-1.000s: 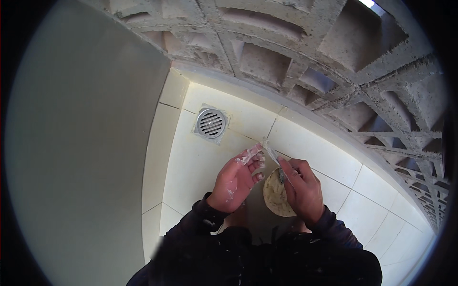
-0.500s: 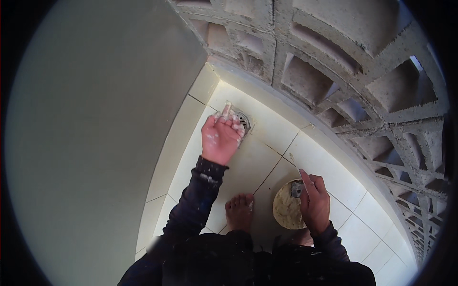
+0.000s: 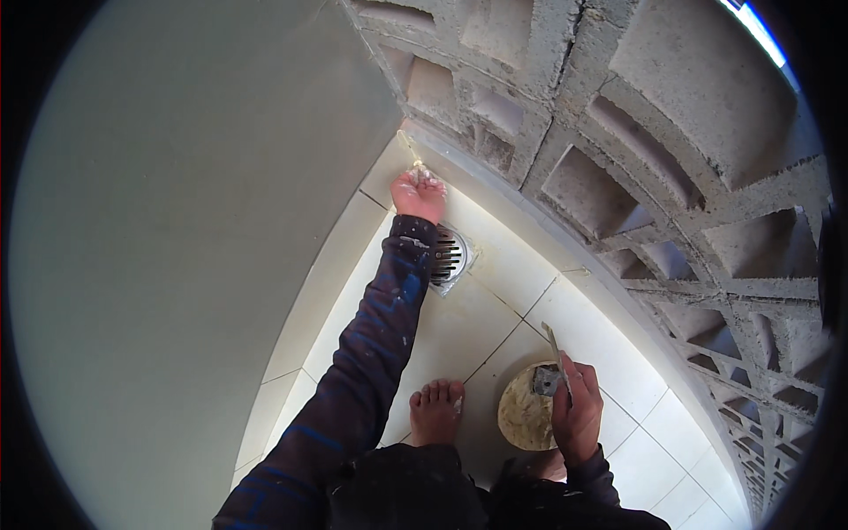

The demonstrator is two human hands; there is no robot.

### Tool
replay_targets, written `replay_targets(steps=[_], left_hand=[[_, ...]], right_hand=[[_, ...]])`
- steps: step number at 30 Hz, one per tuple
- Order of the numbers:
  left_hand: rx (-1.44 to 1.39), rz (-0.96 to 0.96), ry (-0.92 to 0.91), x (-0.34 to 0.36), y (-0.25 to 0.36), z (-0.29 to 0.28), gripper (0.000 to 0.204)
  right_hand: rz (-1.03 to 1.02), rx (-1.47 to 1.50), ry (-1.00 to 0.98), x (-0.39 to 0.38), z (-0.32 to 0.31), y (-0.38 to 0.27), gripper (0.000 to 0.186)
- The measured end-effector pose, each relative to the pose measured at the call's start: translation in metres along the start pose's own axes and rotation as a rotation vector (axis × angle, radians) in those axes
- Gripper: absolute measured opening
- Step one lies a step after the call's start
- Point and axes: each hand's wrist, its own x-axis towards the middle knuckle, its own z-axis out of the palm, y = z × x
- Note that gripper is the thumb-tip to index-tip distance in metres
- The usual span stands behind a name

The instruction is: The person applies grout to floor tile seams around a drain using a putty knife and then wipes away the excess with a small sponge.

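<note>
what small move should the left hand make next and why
Probably draw the left hand gently along the pale paste in the corner: it shows as an uneven-looking streak just beyond that hand, while the right hand holds a thin flat tool well away from it.

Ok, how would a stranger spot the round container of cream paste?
Look at the pale tiled floor beside the grey concrete lattice wall. Low in the picture, right of the bare left foot and partly behind the right hand, is the round container of cream paste. Unlike the slotted metal drain, it holds paste.
</note>
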Motion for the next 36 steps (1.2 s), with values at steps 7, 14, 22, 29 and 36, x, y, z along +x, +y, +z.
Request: replay_targets(steps=[7, 14, 22, 29, 36], left_hand=[[-0.039, -0.006, 0.022, -0.003, 0.0, 0.015, 0.015], [-0.052, -0.019, -0.038, -0.024, 0.005, 0.033, 0.017], [-0.06, -0.021, 0.004, -0.043, 0.013, 0.058, 0.018], [0.006, -0.005, -0.098, -0.064, 0.014, 0.055, 0.007], [0.033, -0.022, -0.057, -0.062, 0.009, 0.023, 0.015]], right_hand=[[0.01, -0.014, -0.007, 0.002, -0.001, -0.001, 0.043], [0.047, -0.006, -0.019, -0.003, -0.001, 0.001, 0.045], [0.019, -0.023, -0.002, -0.003, -0.003, 0.002, 0.041], [0.023, -0.006, 0.002, -0.004, -0.003, 0.003, 0.041], [0.006, -0.015, 0.005, -0.005, -0.004, 0.002, 0.041]])
